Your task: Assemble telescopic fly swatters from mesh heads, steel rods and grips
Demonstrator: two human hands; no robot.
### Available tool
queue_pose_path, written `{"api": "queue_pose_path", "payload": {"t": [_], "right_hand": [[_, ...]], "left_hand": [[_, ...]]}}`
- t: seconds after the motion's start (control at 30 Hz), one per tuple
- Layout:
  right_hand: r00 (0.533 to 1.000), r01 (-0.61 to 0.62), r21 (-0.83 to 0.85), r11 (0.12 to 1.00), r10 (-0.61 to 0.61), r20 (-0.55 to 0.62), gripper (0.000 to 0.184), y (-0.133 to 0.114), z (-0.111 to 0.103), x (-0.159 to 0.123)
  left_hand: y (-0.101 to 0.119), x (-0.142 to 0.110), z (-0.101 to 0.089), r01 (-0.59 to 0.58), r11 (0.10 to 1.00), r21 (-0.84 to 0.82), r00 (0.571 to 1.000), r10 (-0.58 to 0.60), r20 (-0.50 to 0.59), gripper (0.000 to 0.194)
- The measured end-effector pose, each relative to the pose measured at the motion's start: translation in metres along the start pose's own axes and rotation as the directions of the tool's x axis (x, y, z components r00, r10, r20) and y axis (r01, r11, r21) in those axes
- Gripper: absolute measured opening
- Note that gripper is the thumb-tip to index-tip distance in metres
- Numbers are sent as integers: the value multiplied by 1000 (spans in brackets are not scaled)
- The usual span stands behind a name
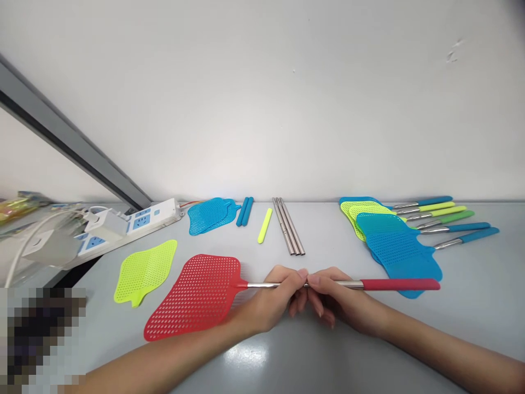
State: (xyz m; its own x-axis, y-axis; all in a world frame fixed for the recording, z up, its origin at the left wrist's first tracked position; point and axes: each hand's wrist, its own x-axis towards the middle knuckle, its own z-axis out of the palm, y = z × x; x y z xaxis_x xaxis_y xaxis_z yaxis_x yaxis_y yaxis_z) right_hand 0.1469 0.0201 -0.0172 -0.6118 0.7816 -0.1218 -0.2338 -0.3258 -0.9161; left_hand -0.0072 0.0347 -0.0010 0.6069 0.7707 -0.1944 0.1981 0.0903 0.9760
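Observation:
A red fly swatter [197,295] lies crosswise before me, its perforated head to the left and its red grip [400,284] to the right. My left hand [283,290] pinches the thin metal rod on the head side. Close beside it, my right hand [334,293] is closed around the thicker part of the same rod, towards the grip. Both thumbs meet near the middle of the rod. The curled fingers hide part of the metal.
Behind my hands lie several steel tubes [289,227], a yellow grip [264,225] and two blue grips [245,211]. Blue swatter heads [211,216] and a yellow head [145,271] lie left. Several whole swatters [397,241] are piled right. A power strip [139,221] stands far left, against the wall [283,98].

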Motion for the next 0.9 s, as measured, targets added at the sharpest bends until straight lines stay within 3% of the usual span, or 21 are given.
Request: {"api": "queue_pose_path", "payload": {"t": [0.9], "right_hand": [[1000,13,56,998,-12,-17,40,2,-3,1]], "left_hand": [[0,0,-1,-5,1000,-21,999,6,32,52]]}}
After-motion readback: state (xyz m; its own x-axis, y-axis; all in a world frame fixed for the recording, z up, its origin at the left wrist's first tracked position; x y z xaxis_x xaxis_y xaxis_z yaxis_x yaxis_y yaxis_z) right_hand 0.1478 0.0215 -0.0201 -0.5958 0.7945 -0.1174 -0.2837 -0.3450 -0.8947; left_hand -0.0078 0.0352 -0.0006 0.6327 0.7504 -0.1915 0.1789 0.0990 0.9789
